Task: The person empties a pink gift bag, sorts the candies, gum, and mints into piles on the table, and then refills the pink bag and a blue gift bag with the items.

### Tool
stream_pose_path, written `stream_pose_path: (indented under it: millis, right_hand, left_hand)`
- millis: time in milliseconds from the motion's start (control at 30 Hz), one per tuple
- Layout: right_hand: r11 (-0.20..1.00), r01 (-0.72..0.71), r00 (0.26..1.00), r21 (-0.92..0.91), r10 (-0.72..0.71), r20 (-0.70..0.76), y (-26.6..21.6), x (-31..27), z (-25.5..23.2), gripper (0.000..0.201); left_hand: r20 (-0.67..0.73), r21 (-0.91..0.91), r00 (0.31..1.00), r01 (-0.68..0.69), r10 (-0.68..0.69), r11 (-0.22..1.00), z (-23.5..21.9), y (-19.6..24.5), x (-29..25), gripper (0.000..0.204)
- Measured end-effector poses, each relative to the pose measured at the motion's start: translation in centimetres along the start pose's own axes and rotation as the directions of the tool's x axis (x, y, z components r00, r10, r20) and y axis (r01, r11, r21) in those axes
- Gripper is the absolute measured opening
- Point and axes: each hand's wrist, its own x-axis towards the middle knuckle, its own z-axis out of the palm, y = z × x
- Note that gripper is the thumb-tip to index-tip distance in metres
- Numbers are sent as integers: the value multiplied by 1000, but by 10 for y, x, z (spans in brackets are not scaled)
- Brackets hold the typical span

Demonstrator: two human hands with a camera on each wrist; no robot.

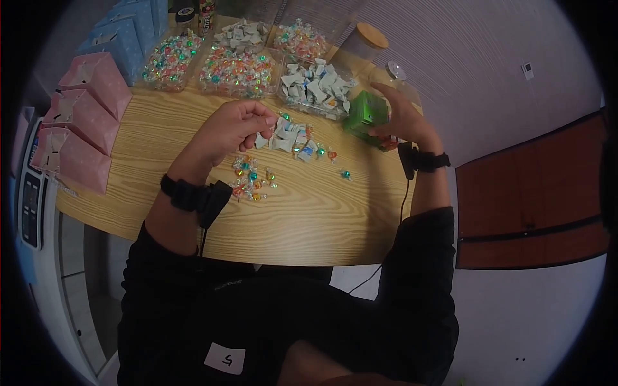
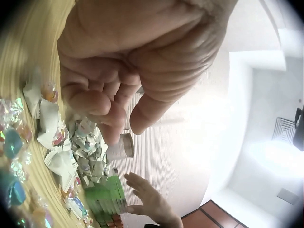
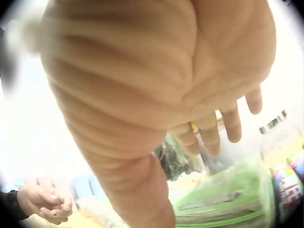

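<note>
My left hand (image 1: 235, 128) hovers over the small pile of white-wrapped candies (image 1: 290, 135), its fingers loosely curled. In the left wrist view the thumb and fingertips (image 2: 111, 130) stand apart with nothing visible between them. Nearer my body lies a heap of shiny twist-wrapped candies (image 1: 248, 177). On the right, my right hand (image 1: 409, 122) spreads its fingers and thumb beside a green package (image 1: 365, 116). The right wrist view shows the fingers straight above that package (image 3: 228, 199), its film see-through green. Red packaging (image 1: 389, 143) shows under the right hand.
Clear plastic boxes of shiny candies (image 1: 238, 71) and white-wrapped candies (image 1: 315, 87) line the back. A jar with a wooden lid (image 1: 372, 36) stands at back right. Pink paper bags (image 1: 74, 157) and blue paper bags (image 1: 116, 48) stand along the left. One loose candy (image 1: 347, 174) lies mid-table.
</note>
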Motion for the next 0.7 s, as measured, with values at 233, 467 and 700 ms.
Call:
stream_pose_path:
  millis: [233,467,700]
  right_hand:
    - [992,-84,985,96,68,158,-66,-45,-5,68]
    - [966,-207,920,156,138,367,-56,-48,58,67]
    - [923,-99,937,371,-40,348,-98,-8,87,65]
  left_hand:
    - [-122,87,992,-10,21,996,-20,-10,11,15]
    - [-133,404,964,-160,231,901,-28,-35,24,19]
    - [58,455,977,-209,205,865,-28,-42,25,20]
